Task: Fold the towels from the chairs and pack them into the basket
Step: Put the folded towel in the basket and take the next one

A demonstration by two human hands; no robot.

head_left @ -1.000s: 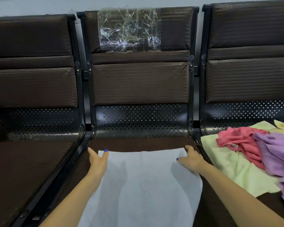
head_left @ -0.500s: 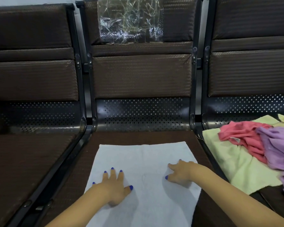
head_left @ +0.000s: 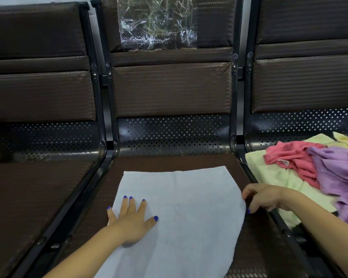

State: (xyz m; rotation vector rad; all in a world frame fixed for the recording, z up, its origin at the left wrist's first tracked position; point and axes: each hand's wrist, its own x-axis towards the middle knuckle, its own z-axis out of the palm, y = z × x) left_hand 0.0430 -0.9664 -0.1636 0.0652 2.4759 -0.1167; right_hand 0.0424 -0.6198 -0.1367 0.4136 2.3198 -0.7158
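While the pale blue rectangular towel [head_left: 175, 213] lies spread on the middle seat of the brown bench [head_left: 257, 249], the left hand [head_left: 132, 221] presses flat on it; the right hand [head_left: 266, 198], earlier resting on top, now pinches its right edge.

Pale blue towel [head_left: 189, 197], brown woven-textured chairs [head_left: 169, 87]

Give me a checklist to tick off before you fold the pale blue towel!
1. Pale blue rectangular cloth towel spread flat on the middle seat: ok.
2. Left hand pressing it flat: ok.
3. Right hand pinching the right edge: ok.
4. Near edge lying straight: cannot tell, out of frame.
5. Pink, purple and yellow crumpled towel pile clear of it: ok.
6. Basket ready: cannot tell, not in view.
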